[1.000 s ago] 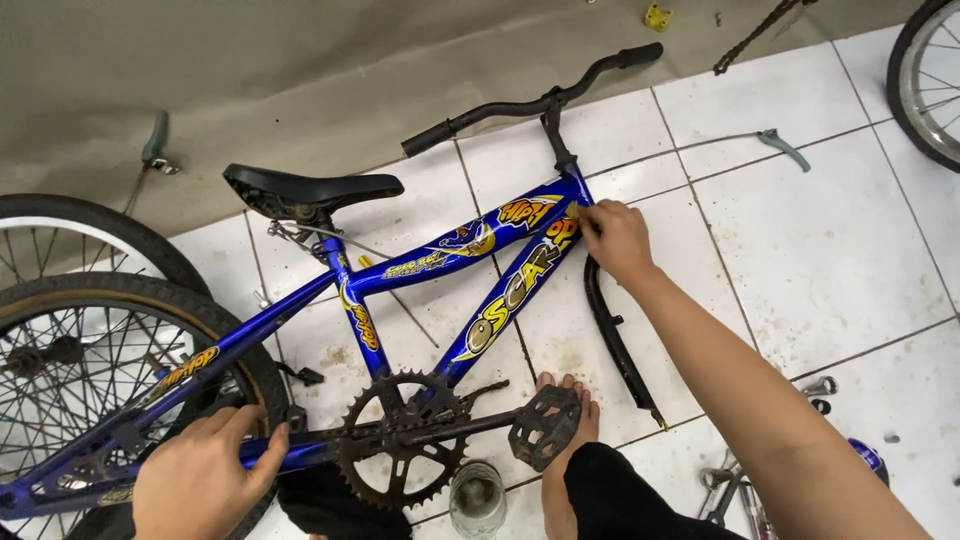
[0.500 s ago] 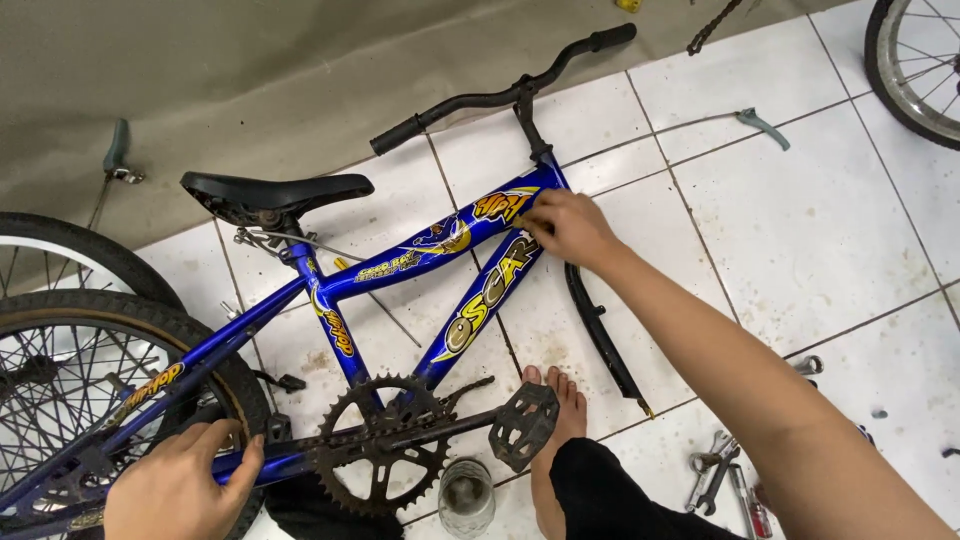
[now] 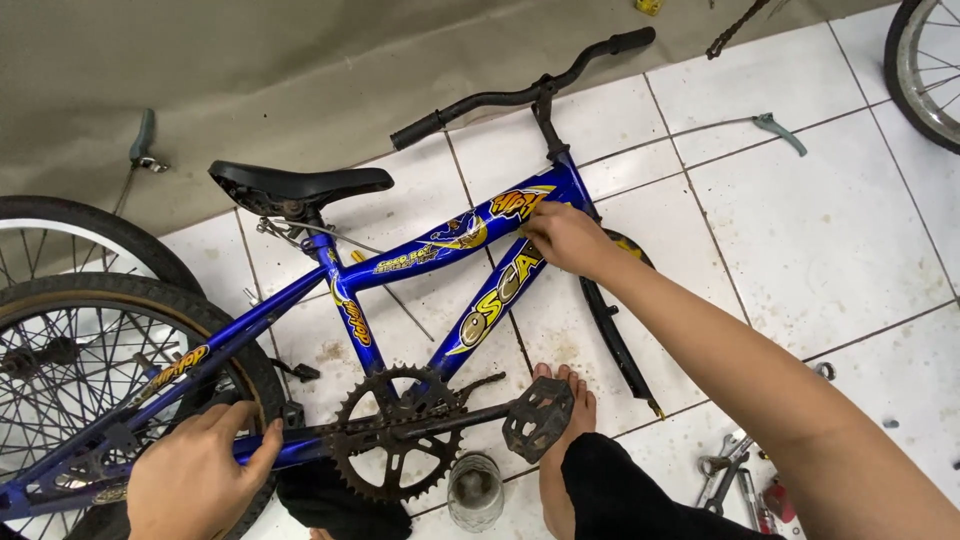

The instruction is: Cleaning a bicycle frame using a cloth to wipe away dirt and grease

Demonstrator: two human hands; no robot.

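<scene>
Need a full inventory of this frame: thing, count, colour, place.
bicycle frame: 1, blue, lying across the tiles
saddle: 1, black, upper left
handlebar: 1, black, top centre
chainring: 1, dark, bottom centre
pedal: 1, black, by the foot
wheels: 2, black tyres, left
third wheel: 1, top right
brake lever: 1, teal, on the tiles, right
wrenches: several, metal, lower right
jar: 1, clear, bottom centre
foot: 1, bare, bottom centre
left hand: on the rear stays
right hand: on the down tube

bike frame (image 3: 430, 250): glossy blue, yellow and orange flame-style decals. saddle (image 3: 290, 185), handlebar (image 3: 520, 95), pedal (image 3: 537, 418), fender (image 3: 615, 330): black. chainring (image 3: 395, 445): dark, rust-brown. tyre (image 3: 150, 300): black, brownish rim. floor (image 3: 800, 230): white tiles, grey grout, brown stains near frame.
</scene>
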